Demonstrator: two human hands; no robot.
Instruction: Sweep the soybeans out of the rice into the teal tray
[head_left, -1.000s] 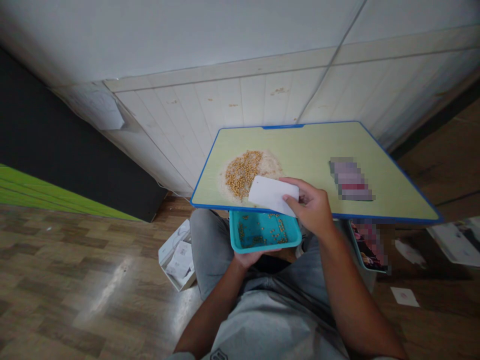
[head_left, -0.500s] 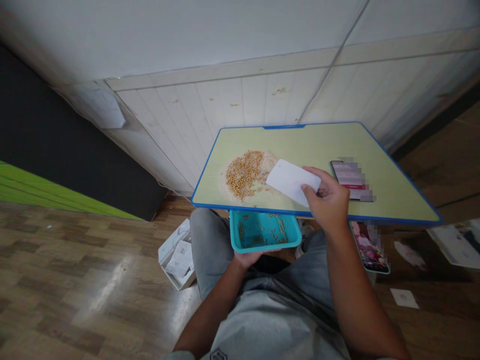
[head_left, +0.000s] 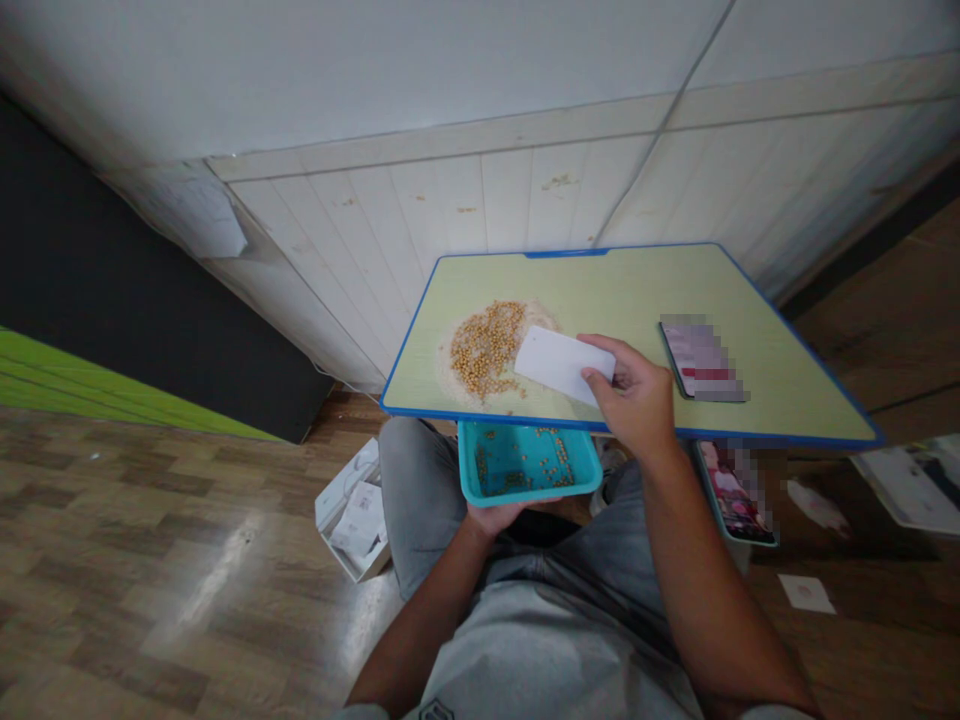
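Looking first at what is nearest, we see the left hand (head_left: pixel 495 516) beneath the near side of a turquoise tray (head_left: pixel 537 495), bearing it from below over the lap; its fingers are hidden under the base, so we cannot tell how far they curl. Inside, a modest scatter of beans (head_left: pixel 562 465) lies along the sides and in patches on the bottom, with much blue showing between. The tray sits just below the near edge of the green-topped table (head_left: pixel 622 290), partly tucked under its blue rim.

Above that edge we find the right hand (head_left: pixel 636 395), thumb and fingers pinched together on a white card (head_left: pixel 559 362). The card reaches left to the border of the bean heap (head_left: pixel 484 345), though we cannot tell whether its lower edge touches the tabletop.

By our reckoning the gathering is only partly done: some beans are in the tray, but far more lie on the table's left half, amid pale powder (head_left: pixel 541 316) (a few strays sit apart, towards the near rim). That heap, powder and all, is what we judge remains on the tabletop. Off to the right lies a phone (head_left: pixel 705 365), and beyond the table's far edge stands the panelled wall (head_left: pixel 450 210).
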